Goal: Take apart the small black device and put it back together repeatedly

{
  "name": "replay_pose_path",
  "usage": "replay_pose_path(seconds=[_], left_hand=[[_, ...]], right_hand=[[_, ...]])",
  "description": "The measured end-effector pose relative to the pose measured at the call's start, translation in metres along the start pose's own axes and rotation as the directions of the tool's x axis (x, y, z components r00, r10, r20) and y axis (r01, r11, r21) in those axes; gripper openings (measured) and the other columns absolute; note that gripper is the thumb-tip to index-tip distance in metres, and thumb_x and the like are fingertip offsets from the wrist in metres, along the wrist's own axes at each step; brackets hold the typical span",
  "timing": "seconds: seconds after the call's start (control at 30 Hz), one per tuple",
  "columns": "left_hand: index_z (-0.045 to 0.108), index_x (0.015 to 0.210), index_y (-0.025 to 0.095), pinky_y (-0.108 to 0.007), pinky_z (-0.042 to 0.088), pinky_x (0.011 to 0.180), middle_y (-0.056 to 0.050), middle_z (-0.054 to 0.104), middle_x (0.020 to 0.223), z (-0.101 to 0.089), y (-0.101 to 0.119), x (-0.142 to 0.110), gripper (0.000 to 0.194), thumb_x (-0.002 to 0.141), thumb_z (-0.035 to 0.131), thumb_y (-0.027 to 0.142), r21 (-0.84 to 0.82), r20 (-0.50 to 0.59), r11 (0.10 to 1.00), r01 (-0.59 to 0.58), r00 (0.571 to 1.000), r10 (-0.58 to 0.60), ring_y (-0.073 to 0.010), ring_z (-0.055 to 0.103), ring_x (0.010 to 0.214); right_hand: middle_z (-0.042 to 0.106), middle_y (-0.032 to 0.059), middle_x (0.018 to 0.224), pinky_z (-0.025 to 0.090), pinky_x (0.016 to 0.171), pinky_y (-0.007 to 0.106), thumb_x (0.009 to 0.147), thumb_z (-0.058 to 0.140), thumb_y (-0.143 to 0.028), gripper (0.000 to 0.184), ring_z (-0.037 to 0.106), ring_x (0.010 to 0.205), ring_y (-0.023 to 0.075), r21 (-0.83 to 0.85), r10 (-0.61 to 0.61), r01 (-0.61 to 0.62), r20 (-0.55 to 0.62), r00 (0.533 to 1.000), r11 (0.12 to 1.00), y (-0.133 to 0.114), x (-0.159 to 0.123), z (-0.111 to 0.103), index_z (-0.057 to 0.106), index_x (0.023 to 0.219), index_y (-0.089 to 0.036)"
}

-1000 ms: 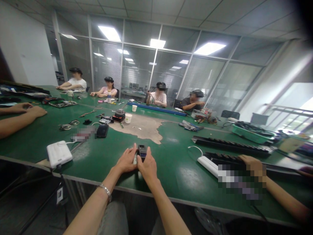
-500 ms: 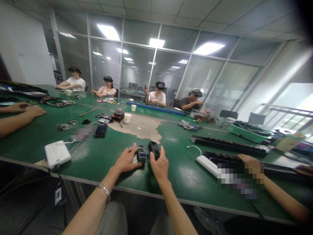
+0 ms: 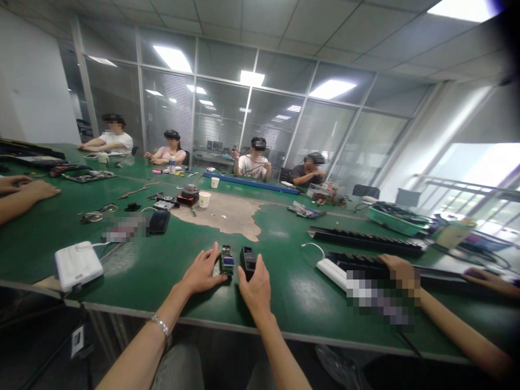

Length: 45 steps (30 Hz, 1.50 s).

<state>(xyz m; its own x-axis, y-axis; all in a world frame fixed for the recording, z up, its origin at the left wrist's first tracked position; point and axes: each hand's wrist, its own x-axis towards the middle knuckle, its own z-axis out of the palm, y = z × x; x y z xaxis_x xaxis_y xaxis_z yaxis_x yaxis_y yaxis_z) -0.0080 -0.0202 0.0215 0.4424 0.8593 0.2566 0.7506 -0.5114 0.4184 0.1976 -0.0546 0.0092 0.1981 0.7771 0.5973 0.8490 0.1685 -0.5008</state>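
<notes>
A small green circuit board (image 3: 227, 261) with a dark display lies on the table in front of me. My left hand (image 3: 202, 271) rests along its left side, fingers stretched out and thumb at its near end. A black plastic case (image 3: 248, 259) lies just to the right of the board, with a narrow gap between them. My right hand (image 3: 257, 284) has its thumb and fingers around the near end of the case; the far fingers are partly hidden.
A white box (image 3: 79, 265) with a cable stands left on the green table (image 3: 162, 276). Black strips (image 3: 365, 241) lie right, near another person's hand (image 3: 400, 271). Paper cups (image 3: 204, 199) stand farther back. Several people sit across the table.
The black case, held tilted by my right hand earlier, now lies flatter beside the board. My left hand stays by the board. The whole view has shifted slightly.
</notes>
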Motion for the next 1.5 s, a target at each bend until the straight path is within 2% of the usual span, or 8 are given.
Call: replay_pose_path(seconds=[0.13,0.33,0.47,0.63,0.8,0.93,1.17,1.5], left_hand=[[-0.003,0.151,0.019,-0.045,0.014,0.115,-0.011,0.026,0.154,0.0,0.0,0.0,0.101,0.081,0.055,0.063,0.009,0.009,1.0,0.003,1.0,-0.004,-0.0293,0.023,0.141],[-0.004,0.151,0.018,-0.045,0.014,0.115,-0.012,0.026,0.154,0.003,-0.003,0.002,0.1,0.082,0.052,0.064,0.026,0.008,1.0,-0.003,1.0,0.003,-0.0293,0.023,0.141],[-0.009,0.15,0.016,-0.045,0.014,0.115,-0.013,0.026,0.154,0.005,-0.005,0.003,0.103,0.083,0.05,0.066,0.032,0.005,0.999,-0.006,1.0,0.006,-0.0294,0.024,0.141],[-0.011,0.15,0.017,-0.046,0.014,0.115,-0.012,0.026,0.154,0.006,-0.006,0.003,0.104,0.083,0.051,0.065,0.025,-0.008,1.0,-0.013,1.0,0.014,-0.0291,0.023,0.141],[-0.005,0.151,0.018,-0.044,0.014,0.116,-0.01,0.022,0.156,0.006,-0.006,0.003,0.1,0.082,0.053,0.062,0.032,-0.016,0.999,-0.017,1.0,0.017,-0.0283,0.024,0.141],[-0.012,0.15,0.016,-0.045,0.014,0.116,-0.011,0.025,0.155,0.008,-0.008,0.004,0.103,0.083,0.052,0.061,0.029,-0.024,0.999,-0.025,0.999,0.026,-0.0282,0.025,0.141],[-0.023,0.146,0.016,-0.048,0.013,0.116,-0.011,0.036,0.15,0.011,-0.009,0.003,0.106,0.084,0.052,0.057,0.003,-0.022,0.999,-0.049,0.999,0.049,-0.0271,0.025,0.141],[-0.02,0.147,0.015,-0.048,0.015,0.116,-0.013,0.026,0.154,0.01,-0.009,0.002,0.103,0.078,0.054,0.034,0.008,-0.035,0.999,-0.047,0.998,0.048,-0.0259,0.027,0.14]], right_hand=[[0.046,0.0262,0.136,0.037,0.102,0.044,0.087,0.048,-0.049,0.076,0.046,0.125,0.0327,0.014,0.02,-0.02,-0.011,1.0,1.0,0.001,0.001,-0.001,0.033,0.141,0.002],[0.058,0.0251,0.121,0.045,0.091,0.041,0.09,0.045,-0.046,0.071,0.058,0.11,0.0316,-0.002,0.085,-0.086,0.055,0.995,0.996,0.001,-0.002,-0.005,0.033,0.142,0.0],[0.058,0.0251,0.123,0.044,0.091,0.04,0.09,0.047,-0.046,0.071,0.057,0.112,0.0306,0.016,0.059,-0.059,0.036,0.998,0.998,0.001,-0.006,-0.006,0.035,0.142,0.0],[0.058,0.0239,0.123,0.044,0.093,0.04,0.089,0.049,-0.047,0.072,0.057,0.113,0.0304,0.094,0.105,-0.108,0.029,0.994,0.99,-0.003,-0.002,-0.012,0.034,0.143,-0.002],[0.06,0.0196,0.122,0.045,0.093,0.039,0.09,0.048,-0.049,0.071,0.059,0.111,0.0293,0.237,0.162,-0.153,-0.019,0.987,0.959,-0.024,0.016,-0.021,0.033,0.144,-0.007],[0.062,0.0175,0.121,0.046,0.093,0.037,0.09,0.049,-0.047,0.068,0.06,0.111,0.0273,0.308,0.101,-0.095,-0.004,0.995,0.947,-0.051,0.024,-0.02,0.033,0.144,-0.009],[0.058,0.0252,0.124,0.046,0.091,0.039,0.089,0.05,-0.04,0.069,0.06,0.111,0.0304,0.201,0.045,-0.056,0.059,0.997,0.978,-0.076,0.02,-0.005,0.032,0.143,0.0],[0.064,0.0239,0.111,0.048,0.084,0.037,0.087,0.053,-0.033,0.074,0.065,0.099,0.0306,0.053,0.077,-0.088,0.179,0.981,0.995,-0.079,0.008,0.002,0.024,0.145,0.002]])
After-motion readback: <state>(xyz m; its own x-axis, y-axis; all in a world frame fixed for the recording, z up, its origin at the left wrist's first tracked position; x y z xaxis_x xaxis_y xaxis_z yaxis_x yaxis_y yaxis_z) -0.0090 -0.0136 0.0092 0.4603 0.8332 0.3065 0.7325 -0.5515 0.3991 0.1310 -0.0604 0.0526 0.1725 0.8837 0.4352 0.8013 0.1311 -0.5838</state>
